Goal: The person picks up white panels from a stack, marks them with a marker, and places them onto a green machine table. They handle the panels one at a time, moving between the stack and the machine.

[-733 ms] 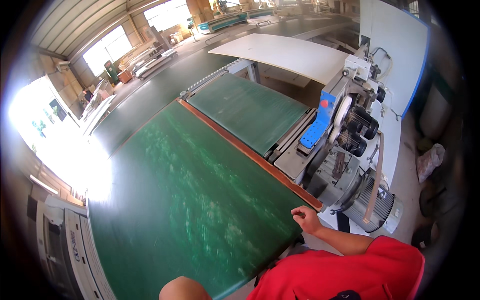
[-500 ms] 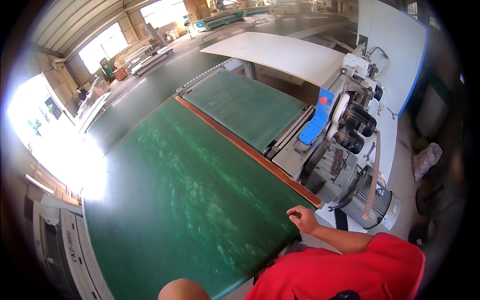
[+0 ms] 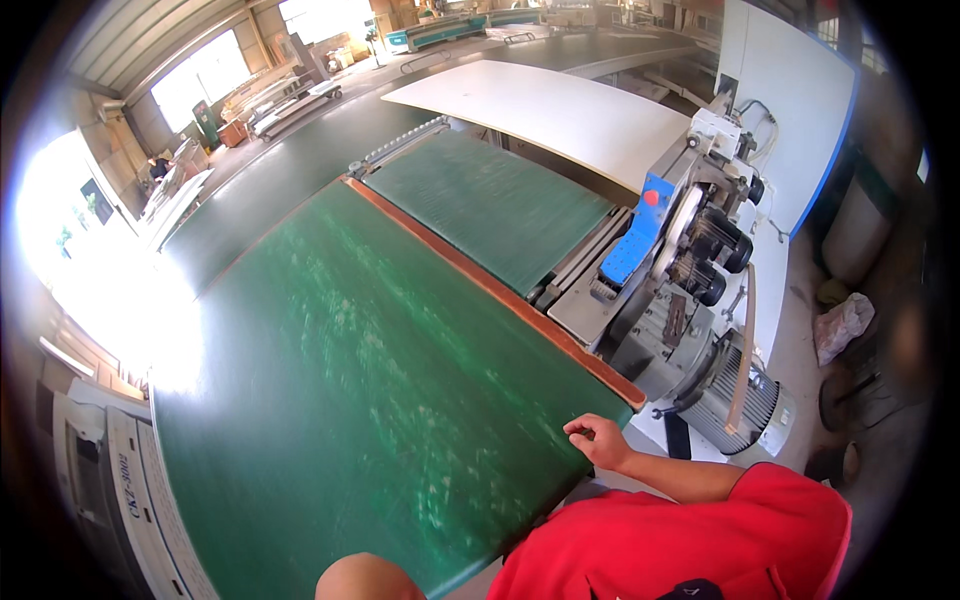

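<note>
**White board slides left at the top as the right hand edges over**

Since the earliest frame, the white board (image 3: 560, 112) at upper centre has moved left and down, its pointed end now farther from the blue plate (image 3: 632, 245) and its lower edge nearer the small green belt (image 3: 490, 205). The right hand (image 3: 596, 443) sits slightly farther left too; the whole view has shifted a little.

That hand, right of bottom centre, is over the near right corner of the wide green belt (image 3: 320, 400), which fills the middle and lower left. Its fingers curl loosely toward the thumb; whether it touches the belt or holds something small, I cannot tell. The left hand is out of view, so its grip cannot be told.

A reddish-brown strip (image 3: 500, 291) runs between the two belts, ending near the grey motor (image 3: 740, 395) at lower right. Two black motors (image 3: 710, 260) stand above that, beside the blue plate. A red shirt (image 3: 680, 545) fills the bottom right. A pale bag (image 3: 843, 328) lies on the floor at the right.
</note>
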Demonstrator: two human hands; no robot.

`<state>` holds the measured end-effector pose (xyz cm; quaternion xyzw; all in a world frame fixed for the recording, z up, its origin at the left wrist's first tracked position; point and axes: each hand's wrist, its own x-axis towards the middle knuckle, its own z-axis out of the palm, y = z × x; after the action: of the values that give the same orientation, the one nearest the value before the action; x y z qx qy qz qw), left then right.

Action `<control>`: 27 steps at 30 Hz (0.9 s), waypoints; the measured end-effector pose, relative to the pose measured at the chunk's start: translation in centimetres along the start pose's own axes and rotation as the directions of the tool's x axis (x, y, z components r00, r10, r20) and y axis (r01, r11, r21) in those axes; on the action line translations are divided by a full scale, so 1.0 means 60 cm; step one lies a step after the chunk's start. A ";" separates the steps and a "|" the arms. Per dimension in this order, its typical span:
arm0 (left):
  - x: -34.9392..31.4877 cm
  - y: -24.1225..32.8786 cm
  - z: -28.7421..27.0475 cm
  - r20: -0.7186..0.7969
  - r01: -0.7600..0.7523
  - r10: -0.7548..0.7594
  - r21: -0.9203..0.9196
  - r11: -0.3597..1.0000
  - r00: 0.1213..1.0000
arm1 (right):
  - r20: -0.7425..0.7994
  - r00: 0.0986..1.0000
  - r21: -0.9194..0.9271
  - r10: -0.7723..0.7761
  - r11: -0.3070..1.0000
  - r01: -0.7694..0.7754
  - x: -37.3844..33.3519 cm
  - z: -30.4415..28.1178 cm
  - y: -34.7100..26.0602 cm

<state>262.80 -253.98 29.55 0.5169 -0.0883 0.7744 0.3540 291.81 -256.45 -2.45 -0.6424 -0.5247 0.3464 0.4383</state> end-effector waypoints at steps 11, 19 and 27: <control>0.005 0.004 -0.023 -0.029 -0.022 0.023 0.039 0.999 0.999 | 0.052 0.998 -0.002 0.035 0.999 -0.035 -0.003 0.011 -0.010; -0.008 -0.019 -0.040 -0.063 0.070 -0.060 0.160 0.985 0.996 | 0.055 0.998 0.018 0.019 1.000 -0.020 -0.009 0.013 -0.007; -0.097 -0.054 -0.148 -0.137 0.420 -0.401 0.174 0.891 0.906 | 0.074 0.997 0.036 0.034 0.999 -0.036 -0.010 0.023 -0.013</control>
<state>259.57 -249.77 19.80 0.5183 0.1183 0.7111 0.4600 290.12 -256.70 -2.25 -0.6301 -0.5225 0.3870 0.4244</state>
